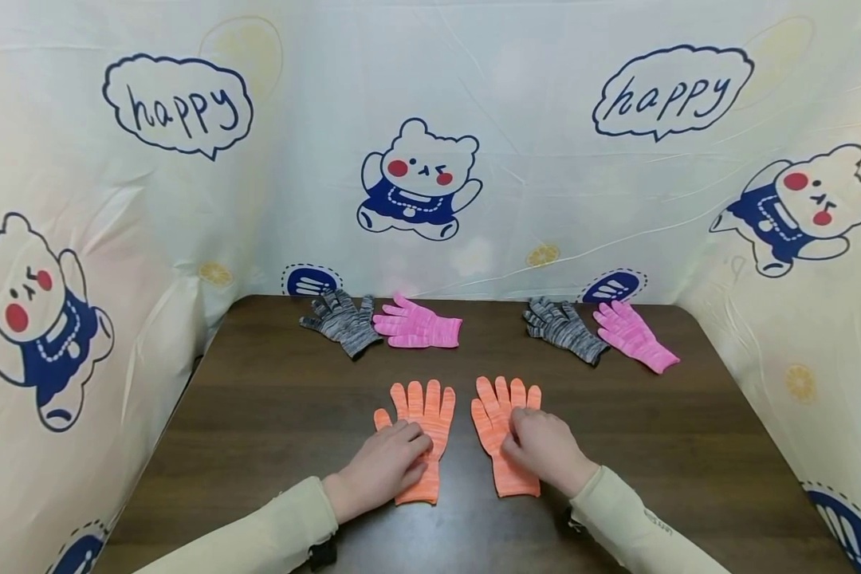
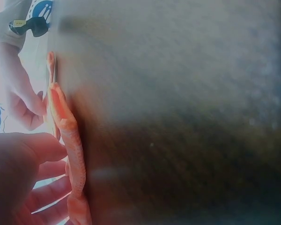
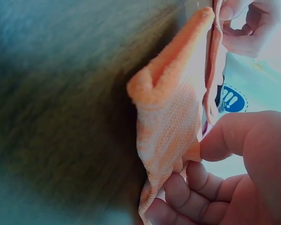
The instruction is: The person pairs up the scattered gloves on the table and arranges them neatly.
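Observation:
Two orange knit gloves lie side by side on the table, fingers pointing away and cuffs toward me. My left hand (image 1: 383, 466) rests on the left orange glove (image 1: 441, 426), covering part of its palm and thumb base. In the left wrist view, thumb and fingertips touch that glove's surface with fairly straight fingers. On the right orange glove (image 1: 491, 422), my right hand (image 1: 548, 450) has its fingers bent over the palm area. The right wrist view shows a small fold of the knit pinched between thumb and fingers, and the open cuff (image 3: 171, 61) raised a little.
Along the back of the brown table (image 1: 258, 446) lie a grey glove (image 1: 344, 323) and a pink glove (image 1: 419, 324) at left. Another grey glove (image 1: 563, 328) and pink glove (image 1: 634, 336) lie at right. A patterned curtain (image 1: 531, 183) encloses the table's back and sides.

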{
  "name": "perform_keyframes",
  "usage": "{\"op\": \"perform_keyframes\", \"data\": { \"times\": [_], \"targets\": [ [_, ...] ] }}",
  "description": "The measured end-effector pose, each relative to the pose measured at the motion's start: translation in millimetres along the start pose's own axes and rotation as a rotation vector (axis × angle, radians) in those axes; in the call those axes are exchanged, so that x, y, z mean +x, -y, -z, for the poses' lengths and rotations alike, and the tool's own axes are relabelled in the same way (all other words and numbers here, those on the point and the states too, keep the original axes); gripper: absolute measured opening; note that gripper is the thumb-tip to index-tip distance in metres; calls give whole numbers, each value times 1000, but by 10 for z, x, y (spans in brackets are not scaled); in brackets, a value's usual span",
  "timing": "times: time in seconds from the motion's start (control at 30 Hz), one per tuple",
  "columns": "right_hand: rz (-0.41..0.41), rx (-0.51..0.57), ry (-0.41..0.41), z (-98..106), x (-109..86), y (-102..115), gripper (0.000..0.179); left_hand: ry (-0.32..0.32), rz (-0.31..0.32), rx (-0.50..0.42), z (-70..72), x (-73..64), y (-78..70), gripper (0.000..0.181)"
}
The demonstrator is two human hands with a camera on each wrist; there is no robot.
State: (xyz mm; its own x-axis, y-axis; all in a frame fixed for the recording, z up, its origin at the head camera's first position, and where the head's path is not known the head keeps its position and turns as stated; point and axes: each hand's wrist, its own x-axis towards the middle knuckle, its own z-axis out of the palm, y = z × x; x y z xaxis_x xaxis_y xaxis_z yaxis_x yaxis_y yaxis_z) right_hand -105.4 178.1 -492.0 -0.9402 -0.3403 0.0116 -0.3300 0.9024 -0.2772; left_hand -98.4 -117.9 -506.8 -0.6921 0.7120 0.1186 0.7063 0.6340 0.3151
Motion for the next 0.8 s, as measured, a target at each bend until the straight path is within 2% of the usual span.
{"op": "perform_keyframes", "data": {
  "times": [0.37, 0.63, 0.8],
  "targets": [
    [23, -42, 4, -28, -24, 15, 29, 28, 18, 10, -13, -3, -1, 11],
    [47, -75, -34, -38, 4, 12, 30, -14, 11, 60, -27, 0, 16, 11],
    [14, -58, 0, -36, 25, 8, 28, -12, 15, 66, -25, -1, 17, 11]
  ]
}}
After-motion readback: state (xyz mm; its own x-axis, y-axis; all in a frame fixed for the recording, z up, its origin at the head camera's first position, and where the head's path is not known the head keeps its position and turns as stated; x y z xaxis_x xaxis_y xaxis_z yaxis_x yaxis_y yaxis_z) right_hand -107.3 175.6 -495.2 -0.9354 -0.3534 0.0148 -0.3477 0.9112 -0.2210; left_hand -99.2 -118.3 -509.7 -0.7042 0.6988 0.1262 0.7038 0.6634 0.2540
